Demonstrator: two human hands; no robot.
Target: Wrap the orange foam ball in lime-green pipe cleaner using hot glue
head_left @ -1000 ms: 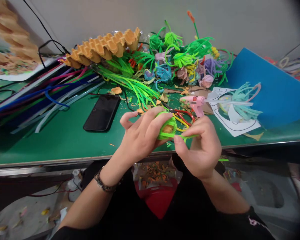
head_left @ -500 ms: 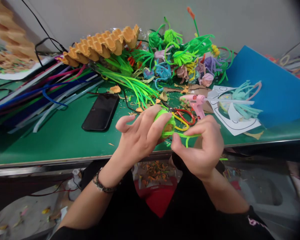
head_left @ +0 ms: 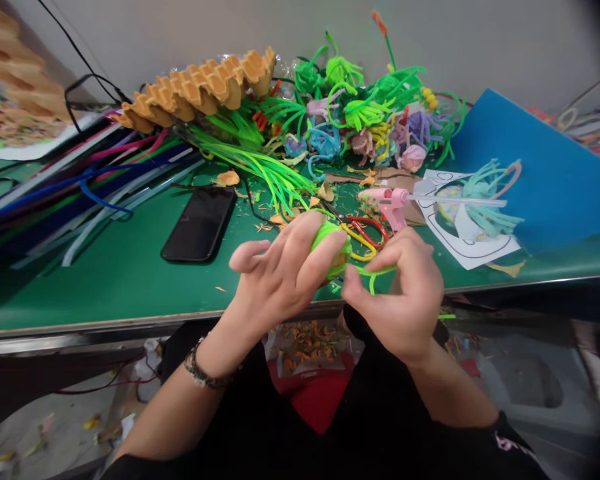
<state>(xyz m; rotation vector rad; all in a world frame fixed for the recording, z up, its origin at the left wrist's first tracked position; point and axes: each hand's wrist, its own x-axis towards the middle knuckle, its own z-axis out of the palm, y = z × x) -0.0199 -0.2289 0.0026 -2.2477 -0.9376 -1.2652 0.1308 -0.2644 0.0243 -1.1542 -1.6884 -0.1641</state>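
Observation:
My left hand (head_left: 285, 267) is closed around a small cup-shaped piece wrapped in bright green pipe cleaner (head_left: 336, 248); a bit of tan cardboard shows at its side. My right hand (head_left: 400, 290) pinches the loose green pipe cleaner strand (head_left: 375, 271) that runs out from the wrapped piece. Both hands are just above the front edge of the green table (head_left: 130, 293). Behind them lie scissors (head_left: 367, 237) with red and yellow handles, partly covered by the fingers, and a pink hot glue gun (head_left: 393, 205) with a clear glue stick.
A black phone (head_left: 200, 224) lies left of my hands. Bundles of coloured pipe cleaners (head_left: 105, 167), an egg carton (head_left: 200, 90) and a heap of finished pipe-cleaner pieces (head_left: 365, 113) line the back. A blue sheet (head_left: 540, 173) and a white paper cutout (head_left: 490, 250) are at the right.
The right hand has shifted slightly left, closer to the wrapped piece, and the strand between the hands looks shorter. The left hand has barely moved and keeps its hold.

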